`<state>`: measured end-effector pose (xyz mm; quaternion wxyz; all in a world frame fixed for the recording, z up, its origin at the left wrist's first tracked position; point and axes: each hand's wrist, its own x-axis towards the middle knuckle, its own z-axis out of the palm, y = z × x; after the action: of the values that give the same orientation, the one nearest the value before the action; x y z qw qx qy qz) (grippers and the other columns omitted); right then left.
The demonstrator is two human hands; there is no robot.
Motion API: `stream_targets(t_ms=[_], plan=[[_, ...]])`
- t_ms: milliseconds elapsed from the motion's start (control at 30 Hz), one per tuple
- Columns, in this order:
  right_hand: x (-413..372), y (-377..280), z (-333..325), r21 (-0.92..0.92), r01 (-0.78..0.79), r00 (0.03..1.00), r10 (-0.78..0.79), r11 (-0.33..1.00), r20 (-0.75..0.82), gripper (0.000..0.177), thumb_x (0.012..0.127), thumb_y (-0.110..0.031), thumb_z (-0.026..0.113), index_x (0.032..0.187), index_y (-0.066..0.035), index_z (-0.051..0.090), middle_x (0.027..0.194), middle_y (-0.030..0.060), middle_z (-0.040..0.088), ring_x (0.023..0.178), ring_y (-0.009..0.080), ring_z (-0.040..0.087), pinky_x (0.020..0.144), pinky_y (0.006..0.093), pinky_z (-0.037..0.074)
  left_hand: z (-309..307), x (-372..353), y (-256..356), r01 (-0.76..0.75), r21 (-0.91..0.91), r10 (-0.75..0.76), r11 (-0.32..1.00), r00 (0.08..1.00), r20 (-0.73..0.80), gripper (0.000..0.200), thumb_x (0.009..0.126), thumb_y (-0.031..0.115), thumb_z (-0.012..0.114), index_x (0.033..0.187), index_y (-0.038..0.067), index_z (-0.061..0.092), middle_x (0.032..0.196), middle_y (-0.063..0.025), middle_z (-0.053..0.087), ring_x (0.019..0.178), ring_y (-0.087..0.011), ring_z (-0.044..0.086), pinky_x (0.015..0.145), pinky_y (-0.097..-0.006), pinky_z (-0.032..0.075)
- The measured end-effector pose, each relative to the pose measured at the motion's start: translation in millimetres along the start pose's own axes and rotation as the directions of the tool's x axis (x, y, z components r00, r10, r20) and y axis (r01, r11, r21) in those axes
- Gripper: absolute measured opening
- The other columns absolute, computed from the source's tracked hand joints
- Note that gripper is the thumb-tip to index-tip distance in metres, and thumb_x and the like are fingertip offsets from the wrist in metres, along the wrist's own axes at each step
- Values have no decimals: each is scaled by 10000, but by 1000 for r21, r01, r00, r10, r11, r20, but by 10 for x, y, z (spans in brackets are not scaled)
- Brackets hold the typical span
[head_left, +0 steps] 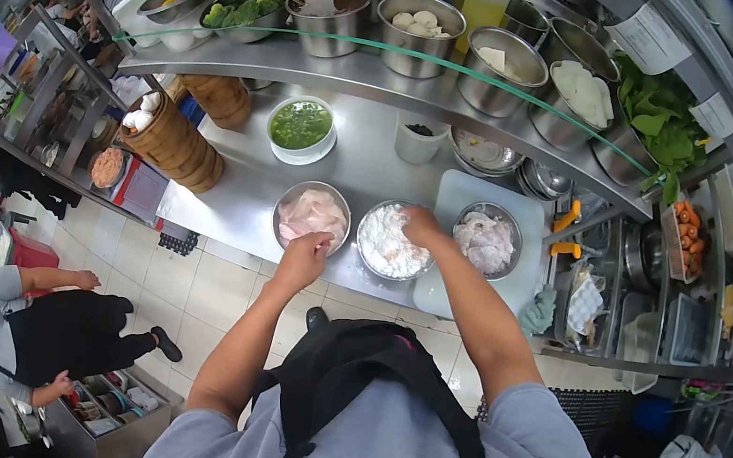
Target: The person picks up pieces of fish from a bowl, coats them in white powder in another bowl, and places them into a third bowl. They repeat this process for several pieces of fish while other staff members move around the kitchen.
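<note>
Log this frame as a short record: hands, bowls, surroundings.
left hand: over near rim of raw meat bowl
right hand: in floury pieces bowl
third bowl: pale coated pieces, on white board
behind: green soup bowl, bamboo steamers
nearby: person crouched at lower left

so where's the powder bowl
The powder bowl sits centre in the head view, between the pink meat bowl and the pale meat bowl, right hand in it.
</note>
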<state>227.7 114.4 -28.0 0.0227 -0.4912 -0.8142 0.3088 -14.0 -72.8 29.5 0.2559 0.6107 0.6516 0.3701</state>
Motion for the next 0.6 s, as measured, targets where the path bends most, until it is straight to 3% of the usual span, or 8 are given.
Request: stream_targets(t_ms=[67, 133, 267, 367, 467, 533, 600], plan=[[-62, -85, -36, -58, -75, 997, 74, 996, -12, 418, 779, -80, 620, 1194, -82, 674, 1224, 192, 648, 1158, 352, 611, 998, 423, 490, -15, -5, -14, 44, -12, -43, 999, 999, 17, 217, 903, 35, 591, 1090, 0, 696, 1010, -227, 703, 888, -372, 693, 786, -406, 538], [-190, -245, -75, -237, -139, 985, 160, 961, 68, 383, 775, -108, 638, 1155, -92, 685, 1223, 170, 657, 1160, 342, 615, 994, 437, 495, -20, -10, -42, 32, 2, -32, 999, 999, 20, 221, 907, 31, 598, 1103, 0, 693, 1009, -218, 710, 879, -340, 705, 787, -380, 546], [-399, -278, 139, -337, -136, 966, 200, 932, 165, 362, 764, -125, 655, 1125, -104, 689, 1215, 145, 665, 1129, 332, 635, 962, 452, 513, 18, -8, -101, 1, 13, -1, 1000, 1000, 19, 229, 911, 25, 603, 1121, 0, 690, 1010, -209, 717, 873, -309, 717, 791, -352, 553], [-467, -279, 122, -296, -78, 980, 128, 952, 155, 387, 752, -125, 672, 1139, -112, 682, 1198, 129, 673, 1098, 323, 650, 933, 443, 527, 48, -19, -139, 6, 2, -6, 1000, 1000, 10, 231, 909, 26, 602, 1122, -2, 690, 1012, -209, 717, 878, -308, 716, 796, -351, 553], [-464, -260, 92, -271, -39, 996, 58, 962, 63, 407, 756, -160, 690, 1158, -104, 668, 1189, 128, 674, 1094, 318, 650, 919, 429, 532, 44, -29, -127, -2, -17, 2, 1000, 1000, 9, 212, 897, 37, 600, 1082, 2, 697, 1003, -221, 706, 883, -362, 696, 786, -396, 538], [-487, -246, 73, -203, 51, 994, -69, 978, -84, 464, 752, -172, 701, 1208, -102, 647, 1195, 139, 667, 1143, 313, 623, 946, 436, 517, 29, -35, -109, 23, -14, -22, 1000, 1000, 19, 212, 895, 37, 601, 1080, 1, 697, 999, -223, 707, 881, -362, 698, 785, -394, 539], [-561, -223, 83, -176, 71, 994, -84, 982, -72, 474, 738, -152, 708, 1203, -89, 643, 1197, 148, 663, 1142, 325, 618, 940, 443, 515, 44, -50, -121, 46, -12, -46, 999, 998, 36, 211, 894, 37, 602, 1078, 0, 698, 996, -224, 707, 879, -362, 700, 784, -392, 540]])
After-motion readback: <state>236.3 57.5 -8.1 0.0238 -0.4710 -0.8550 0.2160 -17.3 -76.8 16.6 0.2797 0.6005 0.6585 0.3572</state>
